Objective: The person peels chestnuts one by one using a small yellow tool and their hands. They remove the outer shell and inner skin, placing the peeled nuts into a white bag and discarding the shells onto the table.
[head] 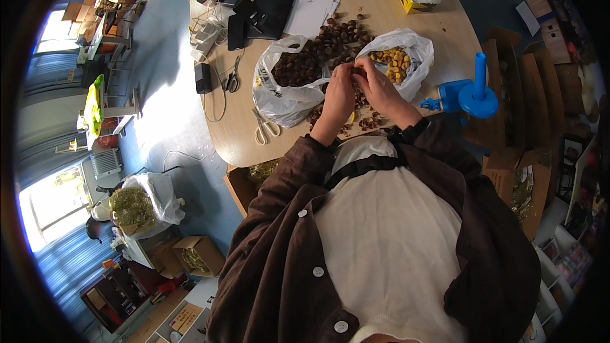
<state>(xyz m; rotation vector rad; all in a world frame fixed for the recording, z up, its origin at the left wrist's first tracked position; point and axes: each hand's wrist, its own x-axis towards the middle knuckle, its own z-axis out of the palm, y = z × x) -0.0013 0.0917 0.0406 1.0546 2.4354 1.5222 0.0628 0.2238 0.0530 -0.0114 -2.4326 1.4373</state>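
Note:
My left hand (340, 93) and my right hand (380, 88) meet at the fingertips over the table's near edge. Between them they pinch a small dark brown piece (356, 71), apparently a chestnut, mostly hidden by the fingers. Whole chestnuts (298, 66) fill an open white plastic bag (281, 102) to the left and spill out behind it. Peeled yellow chestnuts (395, 69) lie in a second white plastic bag (420, 50) just right of my right hand. Broken brown shells (369, 123) are scattered beneath and beside my wrists.
White-handled scissors (263, 128) and dark-handled scissors (231, 81) lie left of the bags. Behind are a black folder (274, 9), papers (312, 14) and tangled cables (209, 33). A blue clamp-on holder (476, 93) sits at the right edge, near cardboard boxes (529, 95).

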